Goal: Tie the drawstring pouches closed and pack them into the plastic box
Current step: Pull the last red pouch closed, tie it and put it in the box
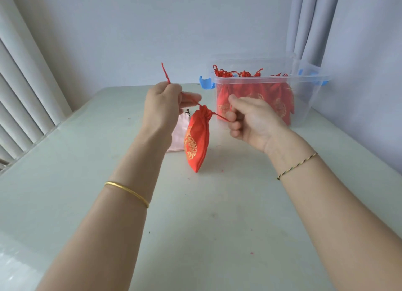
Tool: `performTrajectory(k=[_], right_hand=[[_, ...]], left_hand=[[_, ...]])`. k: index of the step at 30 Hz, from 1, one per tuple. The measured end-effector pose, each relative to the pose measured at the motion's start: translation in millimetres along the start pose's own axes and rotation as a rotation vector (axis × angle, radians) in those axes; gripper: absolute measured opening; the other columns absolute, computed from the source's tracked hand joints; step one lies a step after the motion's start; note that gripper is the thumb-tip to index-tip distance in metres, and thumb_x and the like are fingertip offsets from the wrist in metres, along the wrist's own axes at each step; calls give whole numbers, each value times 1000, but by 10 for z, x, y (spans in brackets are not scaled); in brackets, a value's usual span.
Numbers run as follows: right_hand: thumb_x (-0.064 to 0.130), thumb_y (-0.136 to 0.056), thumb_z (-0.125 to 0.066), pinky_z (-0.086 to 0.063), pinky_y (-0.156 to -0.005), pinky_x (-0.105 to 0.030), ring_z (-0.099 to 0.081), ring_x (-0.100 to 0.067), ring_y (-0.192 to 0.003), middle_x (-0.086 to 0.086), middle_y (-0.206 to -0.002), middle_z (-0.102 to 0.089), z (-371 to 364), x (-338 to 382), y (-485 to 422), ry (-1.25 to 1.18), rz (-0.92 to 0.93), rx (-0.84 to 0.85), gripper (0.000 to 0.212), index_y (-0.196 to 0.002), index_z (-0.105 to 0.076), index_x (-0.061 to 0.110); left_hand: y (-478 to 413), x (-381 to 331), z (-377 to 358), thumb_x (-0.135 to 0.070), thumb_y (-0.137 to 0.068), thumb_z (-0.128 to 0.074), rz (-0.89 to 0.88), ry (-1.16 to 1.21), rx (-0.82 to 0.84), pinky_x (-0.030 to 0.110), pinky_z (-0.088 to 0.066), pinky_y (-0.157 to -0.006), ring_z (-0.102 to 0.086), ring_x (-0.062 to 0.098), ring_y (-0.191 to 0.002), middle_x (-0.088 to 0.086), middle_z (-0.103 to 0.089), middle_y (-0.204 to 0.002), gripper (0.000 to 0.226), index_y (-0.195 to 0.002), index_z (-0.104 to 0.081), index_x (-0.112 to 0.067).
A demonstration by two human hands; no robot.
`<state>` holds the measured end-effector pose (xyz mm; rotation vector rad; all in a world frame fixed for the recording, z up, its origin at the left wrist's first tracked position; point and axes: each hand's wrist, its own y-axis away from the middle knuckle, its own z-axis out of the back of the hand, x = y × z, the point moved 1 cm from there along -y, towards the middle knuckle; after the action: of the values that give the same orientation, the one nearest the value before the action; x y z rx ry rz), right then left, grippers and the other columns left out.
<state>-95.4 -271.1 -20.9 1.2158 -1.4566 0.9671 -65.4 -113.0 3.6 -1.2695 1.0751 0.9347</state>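
A red drawstring pouch [196, 141] with gold embroidery hangs above the table, its neck gathered tight. My left hand [165, 105] pinches one red cord [165, 73], whose free end sticks up above the fist. My right hand [248, 120] pinches the other cord end on the pouch's right. Both cords run taut from the neck. At the back right stands a clear plastic box [309, 95] with blue latches, and several red pouches [276, 103] sit upright inside it.
A pale pink pouch [177, 136] lies flat on the table behind the red one, partly hidden by my left arm. Vertical blinds line the left side, a curtain hangs at the back right. The pale table [206, 225] stretches toward me.
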Motion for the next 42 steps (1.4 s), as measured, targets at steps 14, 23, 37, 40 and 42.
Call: performTrajectory(k=[14,23,37,40,42], right_hand=[[23,-90,-59,-34,-41,-19,-47,-10,-46,-1,-65,-57,-92,163,85,6,176,-8,29,-63,-55,14],[21,-96,-42,-35,-43,-23,-52,-16,-43,-10,-67,-63,-72,97,95,224,73,44,22,-94,-57,5],[4,-80,-64,-36,-50,-13,-46,0,-49,2,-66,-56,-150,48,79,487,451,54,16,-75,-56,17],[7,-79,-69,-41,-56,-13,-52,-3,-61,5,-71,-58,-169,35,83,561,506,42,20,-75,-54,20],[9,-78,-71,-47,-63,-18,-53,-7,-67,5,-73,-58,-169,27,81,595,540,45,23,-75,-53,22]], left_hand=[[111,16,-81,-15,-83,-67,30,-366,446,20,-45,-57,-53,8,-52,2,-61,-62,11,-73,-68,-13],[83,44,-102,-11,-92,-54,66,-205,382,17,-48,-53,-59,10,-55,-2,-63,-58,18,-76,-62,-7],[72,45,-107,-10,-89,-59,22,-151,184,14,-45,-44,-59,4,-45,2,-63,-61,14,-75,-61,-9],[63,59,-111,-9,-87,-60,16,-161,166,15,-47,-44,-61,5,-46,1,-64,-57,11,-78,-63,-6],[55,63,-106,-9,-87,-61,15,-164,148,16,-46,-43,-60,6,-44,-1,-63,-52,9,-79,-64,-5]])
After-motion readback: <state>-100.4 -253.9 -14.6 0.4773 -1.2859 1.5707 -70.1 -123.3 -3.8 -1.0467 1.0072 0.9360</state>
